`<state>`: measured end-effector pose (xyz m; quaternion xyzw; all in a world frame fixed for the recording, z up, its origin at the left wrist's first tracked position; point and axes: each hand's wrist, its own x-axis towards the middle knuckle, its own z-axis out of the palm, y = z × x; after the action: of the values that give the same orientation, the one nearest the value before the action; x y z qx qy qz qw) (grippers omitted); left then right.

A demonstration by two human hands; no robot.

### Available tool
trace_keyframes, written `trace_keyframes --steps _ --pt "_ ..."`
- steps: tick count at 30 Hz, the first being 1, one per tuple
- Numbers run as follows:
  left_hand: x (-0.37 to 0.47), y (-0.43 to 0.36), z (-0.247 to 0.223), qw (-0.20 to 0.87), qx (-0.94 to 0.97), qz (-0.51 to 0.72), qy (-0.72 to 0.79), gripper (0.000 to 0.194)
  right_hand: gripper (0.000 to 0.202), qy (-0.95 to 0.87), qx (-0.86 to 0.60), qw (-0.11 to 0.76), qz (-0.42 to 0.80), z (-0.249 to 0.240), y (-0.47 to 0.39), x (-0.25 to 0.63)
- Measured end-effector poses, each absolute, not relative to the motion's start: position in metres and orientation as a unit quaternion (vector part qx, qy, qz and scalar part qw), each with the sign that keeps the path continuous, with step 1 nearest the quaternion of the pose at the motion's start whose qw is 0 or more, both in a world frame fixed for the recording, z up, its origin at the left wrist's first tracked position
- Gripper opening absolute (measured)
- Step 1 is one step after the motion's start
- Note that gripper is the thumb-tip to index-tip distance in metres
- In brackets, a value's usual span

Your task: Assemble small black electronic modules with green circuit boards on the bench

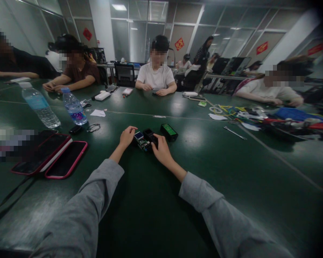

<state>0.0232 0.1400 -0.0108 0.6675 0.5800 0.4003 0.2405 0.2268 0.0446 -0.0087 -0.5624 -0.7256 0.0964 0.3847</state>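
Your right hand (160,147) holds the case (148,133) just beside the board (143,144) on the surface (153,200); your left hand (127,136) is at the board's left edge, its grip impossible to tell.

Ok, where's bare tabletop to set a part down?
Free: green tabletop between the grey sleeves, and between green-topped case and wrench. Crowded: left, red-edged devices, bottles; far right, cable pile; between left hand and right hand, electronics.
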Motion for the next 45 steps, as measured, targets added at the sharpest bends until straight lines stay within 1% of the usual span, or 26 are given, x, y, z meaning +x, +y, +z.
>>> trace_keyframes --steps 36,41,45 --pt "0.0248 0.1368 -0.0077 0.251 0.663 0.397 0.583 0.029 0.044 -0.725 -0.561 0.388 0.097 -0.007 0.0433 0.2267" --pt "0.0252 0.1347 -0.0049 0.266 0.658 0.39 0.587 0.029 0.044 -0.725 -0.56 0.388 0.099 -0.0073 0.0435 0.2268" --pt "0.0254 0.1351 -0.0048 0.255 0.66 0.393 0.587 0.029 0.044 -0.725 -0.559 0.391 0.095 -0.0088 0.0449 0.227"
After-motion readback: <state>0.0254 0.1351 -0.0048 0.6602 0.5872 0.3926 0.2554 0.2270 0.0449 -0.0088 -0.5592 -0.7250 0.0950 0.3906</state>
